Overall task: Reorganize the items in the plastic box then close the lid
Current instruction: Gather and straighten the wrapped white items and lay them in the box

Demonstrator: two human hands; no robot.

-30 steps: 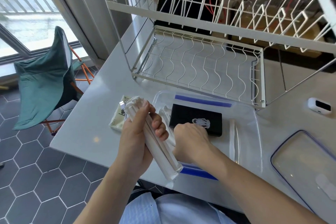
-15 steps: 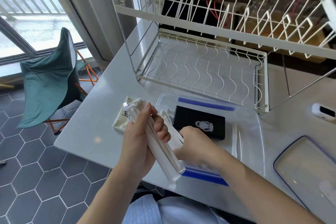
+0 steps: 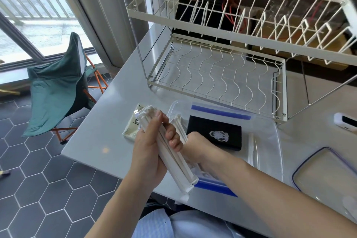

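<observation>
A clear plastic box (image 3: 270,127) with blue clip edges lies open on the grey table. Inside it lies a black case (image 3: 208,131) with a white emblem and a white strip (image 3: 250,147) at its right side. My left hand (image 3: 148,152) holds a bundle of long white sticks (image 3: 173,162) tilted above the box's left end. My right hand (image 3: 195,149) reaches down into the box's near left corner, fingers curled around more white sticks (image 3: 178,124); the fingertips are hidden behind the bundle. The clear lid (image 3: 328,172) with a blue rim lies to the right.
A white wire dish rack (image 3: 216,71) stands just behind the box. A beige packet (image 3: 131,129) with a USB plug (image 3: 136,112) beside it lies left of the box. A small white device (image 3: 345,121) sits at the right. A green folding chair (image 3: 56,91) stands on the floor.
My right hand has slid from the middle of the box toward its near left corner, behind the bundle. My left hand keeps its hold on the white sticks.
</observation>
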